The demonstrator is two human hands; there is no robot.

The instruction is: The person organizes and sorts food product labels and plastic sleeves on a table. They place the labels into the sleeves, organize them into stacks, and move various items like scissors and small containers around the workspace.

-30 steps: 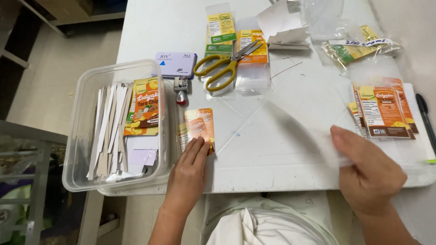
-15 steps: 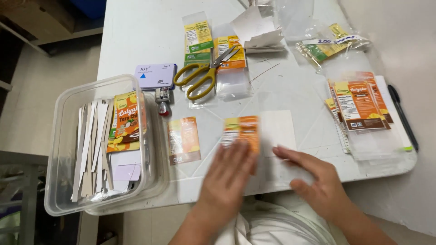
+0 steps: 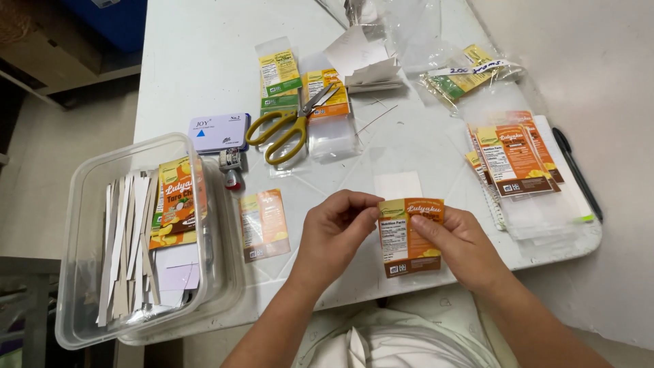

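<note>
My left hand [image 3: 332,235] and my right hand [image 3: 458,244] hold one orange and brown label sticker [image 3: 407,236] between them, just above the near edge of the white table [image 3: 197,61]. The left fingers pinch its top left corner; the right thumb and fingers grip its right side. A second label of the same kind [image 3: 264,223] lies flat on the table to the left of my left hand. A white backing strip [image 3: 398,185] lies just beyond the held label.
A clear plastic tub [image 3: 92,204] with paper strips and labels stands at the left. Yellow-handled scissors [image 3: 286,123], a small ink pad box [image 3: 219,132] and clear bags with labels lie further back. A stack of labels [image 3: 512,158] and a black pen [image 3: 576,173] are at the right.
My left hand left the label lying by the tub and came to the middle. Both hands have lifted a label off the table and now hold it between them.
</note>
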